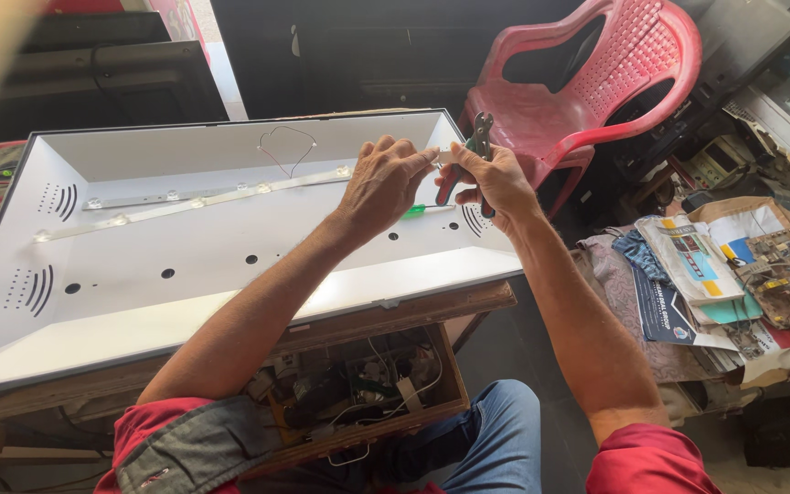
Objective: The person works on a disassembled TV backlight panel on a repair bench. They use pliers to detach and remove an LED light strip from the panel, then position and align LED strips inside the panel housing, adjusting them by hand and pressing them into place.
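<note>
left hand [384, 179] pinches the led strip [230, 194] end steady while right hand [496, 178] fingers wrap the pliers [474, 157] onto it

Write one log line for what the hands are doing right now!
left hand: pinches end of light strip | right hand: grips pliers at strip end | white panel tray: flat on wooden table
</note>
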The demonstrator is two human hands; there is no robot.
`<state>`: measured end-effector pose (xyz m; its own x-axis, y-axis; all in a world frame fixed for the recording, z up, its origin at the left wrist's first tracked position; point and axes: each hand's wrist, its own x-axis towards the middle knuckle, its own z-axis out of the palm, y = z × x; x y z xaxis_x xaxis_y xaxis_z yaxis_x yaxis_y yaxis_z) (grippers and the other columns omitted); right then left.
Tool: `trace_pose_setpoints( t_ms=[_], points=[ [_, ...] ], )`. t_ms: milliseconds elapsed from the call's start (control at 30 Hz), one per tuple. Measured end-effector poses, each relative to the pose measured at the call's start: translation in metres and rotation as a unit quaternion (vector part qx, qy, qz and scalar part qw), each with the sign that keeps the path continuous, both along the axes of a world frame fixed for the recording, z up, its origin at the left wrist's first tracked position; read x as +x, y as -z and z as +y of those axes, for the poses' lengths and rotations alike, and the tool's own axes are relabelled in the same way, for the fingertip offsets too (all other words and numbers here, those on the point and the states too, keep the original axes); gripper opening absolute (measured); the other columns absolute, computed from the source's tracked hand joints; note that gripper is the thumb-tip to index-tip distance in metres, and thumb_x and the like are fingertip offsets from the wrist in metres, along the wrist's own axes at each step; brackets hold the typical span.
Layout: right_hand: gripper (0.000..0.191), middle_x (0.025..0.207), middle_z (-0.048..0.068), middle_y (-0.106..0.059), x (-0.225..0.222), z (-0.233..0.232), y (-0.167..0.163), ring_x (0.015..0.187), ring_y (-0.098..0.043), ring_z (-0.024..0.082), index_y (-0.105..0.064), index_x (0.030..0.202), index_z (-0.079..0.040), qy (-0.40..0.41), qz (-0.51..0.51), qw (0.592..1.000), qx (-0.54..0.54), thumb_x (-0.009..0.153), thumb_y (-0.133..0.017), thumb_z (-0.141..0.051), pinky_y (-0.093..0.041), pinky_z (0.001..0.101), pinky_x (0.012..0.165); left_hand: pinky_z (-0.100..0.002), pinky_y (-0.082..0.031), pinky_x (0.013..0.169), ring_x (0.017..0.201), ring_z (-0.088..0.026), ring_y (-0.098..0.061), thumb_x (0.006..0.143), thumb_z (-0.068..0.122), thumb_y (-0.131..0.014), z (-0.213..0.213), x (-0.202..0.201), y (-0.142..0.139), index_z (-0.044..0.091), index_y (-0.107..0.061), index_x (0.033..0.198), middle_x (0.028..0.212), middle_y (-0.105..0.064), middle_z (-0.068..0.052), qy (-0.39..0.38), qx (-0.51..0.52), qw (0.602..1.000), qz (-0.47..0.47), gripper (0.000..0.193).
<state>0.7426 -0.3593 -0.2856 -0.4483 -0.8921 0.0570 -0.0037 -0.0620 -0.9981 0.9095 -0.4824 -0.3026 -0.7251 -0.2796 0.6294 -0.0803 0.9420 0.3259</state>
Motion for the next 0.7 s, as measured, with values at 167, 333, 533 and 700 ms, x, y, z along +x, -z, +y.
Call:
trace_pose_setpoints(
  t_ms=[167,333,533,700],
  points=[
    [0.022,0.089,0.010,-0.076,0.002,0.001,0.004,0.078,-0.074,0.013,-0.067,0.099,-0.007,0.006,0.025,0.999,-0.033,0.102,-0.063,-0.029,-0.056,0.0269,0.053,-0.044,-0.044,0.083,0.089,-0.025,-0.060,0.095,0.019,-0.069,0.002,0.000,-0.005,0.003,-0.069,0.131,0.094,-0.070,-0.011,-0.012,0.062,0.998,0.017,0.040],
    [0.020,0.087,0.011,-0.076,0.009,-0.001,0.005,0.075,-0.074,0.015,-0.069,0.100,-0.006,0.042,0.015,0.998,-0.041,0.101,-0.065,-0.025,-0.056,0.0271,0.055,-0.044,-0.045,0.086,0.094,-0.025,-0.063,0.094,0.019,-0.071,-0.001,-0.001,-0.011,0.005,-0.077,0.110,0.097,-0.073,-0.008,-0.006,0.119,0.993,0.002,0.022],
    [0.022,0.085,0.015,-0.075,0.005,-0.002,0.007,0.072,-0.074,0.020,-0.068,0.105,0.000,0.029,-0.116,0.993,-0.003,0.098,-0.066,-0.020,-0.053,0.0293,0.055,-0.042,-0.051,0.086,0.095,-0.022,-0.069,0.096,0.017,-0.069,0.003,0.002,-0.011,0.004,-0.074,0.111,0.100,-0.071,-0.007,0.009,0.196,0.981,-0.005,0.020],
    [0.021,0.085,0.018,-0.075,-0.005,-0.005,0.014,0.074,-0.074,0.023,-0.068,0.105,0.003,-0.007,-0.216,0.976,0.009,0.096,-0.069,-0.017,-0.047,0.0298,0.053,-0.043,-0.044,0.090,0.098,-0.021,-0.068,0.094,0.014,-0.070,0.006,0.003,-0.008,0.004,-0.075,0.109,0.102,-0.071,-0.006,0.010,0.157,0.987,0.003,0.019]
  ],
)
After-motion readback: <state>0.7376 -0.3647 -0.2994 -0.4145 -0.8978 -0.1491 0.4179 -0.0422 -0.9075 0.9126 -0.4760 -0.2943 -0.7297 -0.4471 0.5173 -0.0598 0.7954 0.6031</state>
